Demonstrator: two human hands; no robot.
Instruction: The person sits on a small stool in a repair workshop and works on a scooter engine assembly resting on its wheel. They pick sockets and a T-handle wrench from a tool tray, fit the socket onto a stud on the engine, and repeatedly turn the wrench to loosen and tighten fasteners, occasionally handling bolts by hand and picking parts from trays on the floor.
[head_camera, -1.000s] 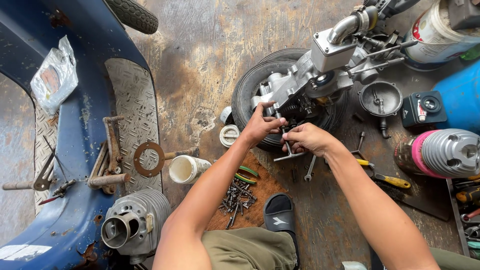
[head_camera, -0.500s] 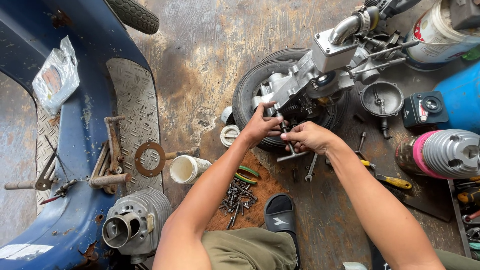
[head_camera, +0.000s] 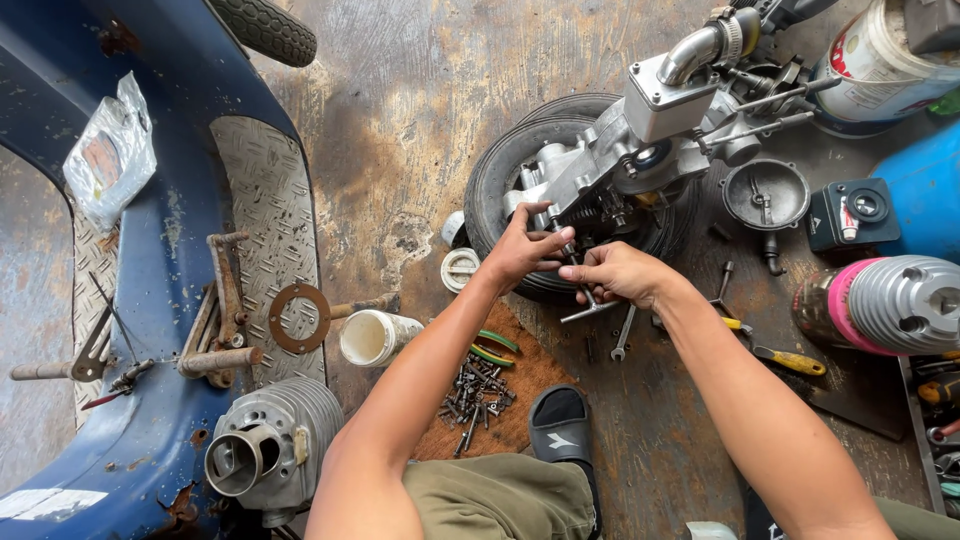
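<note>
Together, both hands are working at the near face of a small grey engine lying on a black tyre.

Left hand (head_camera: 520, 250) is pinching with fingertips pressed together against the engine (head_camera: 610, 165), just where a slim metal T-handled tool (head_camera: 585, 300) is meeting the casing; right hand (head_camera: 620, 272) is curling closed around that tool's shaft, knuckles touching the left fingers; the engine is resting across the tyre (head_camera: 500, 190) on the stained floor, its silver box and bent pipe pointing away; a spanner (head_camera: 622, 340) is lying just below the right hand; a pile of bolts (head_camera: 475, 392) is sitting on a brown board between the forearms, near a white cup (head_camera: 372, 337); a finned cylinder (head_camera: 270, 450) is lying well apart beside the blue scooter body (head_camera: 160, 200).
</note>
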